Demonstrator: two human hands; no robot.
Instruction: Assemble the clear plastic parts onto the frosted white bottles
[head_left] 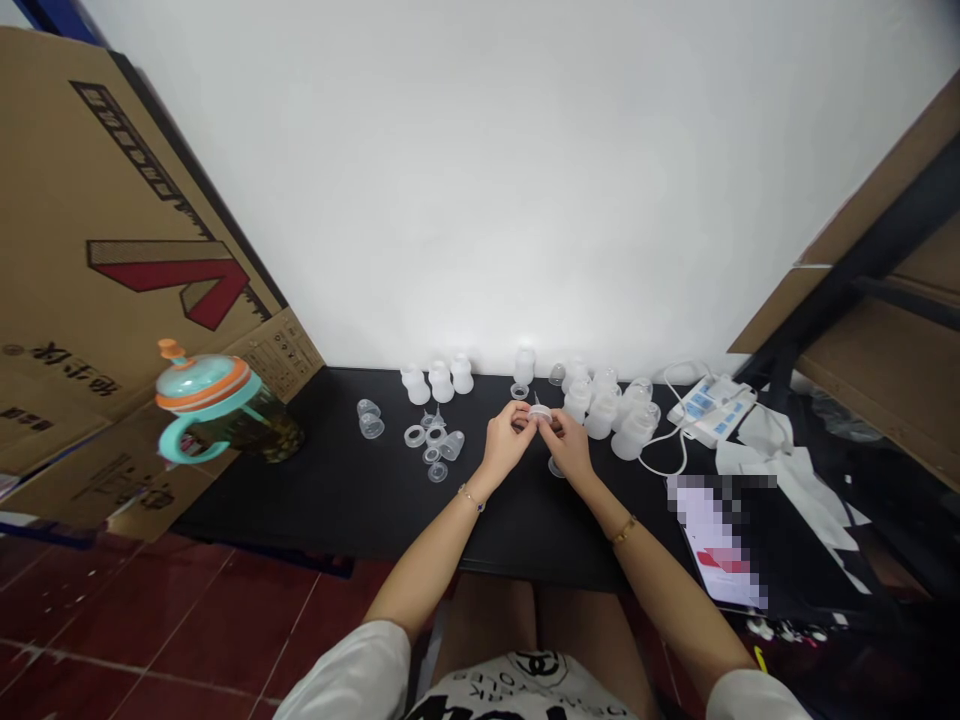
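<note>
Between my two hands is a white bottle collar [540, 411] with a thin pointed piece rising from its top. My left hand [511, 432] pinches its left side, and my right hand [564, 440] pinches its right side. Just behind stand a small white bottle [525, 364] and a loose ring [519, 391]. A clear cap [556, 374] lies to the right of them. Partly hidden under my right hand is another clear piece [555, 467]. Left of my hands lies a group of rings [415, 436] and clear nipple-like parts [438, 471].
Several assembled bottles [602, 412] stand at right, beside a white power strip [709, 408] with cables. Three white bottles [441, 381] stand at back left, near clear caps [370, 424]. A tea jug [232, 410], cardboard box [97, 260], phone [720, 550] and tissues [787, 480] flank the black table [360, 510].
</note>
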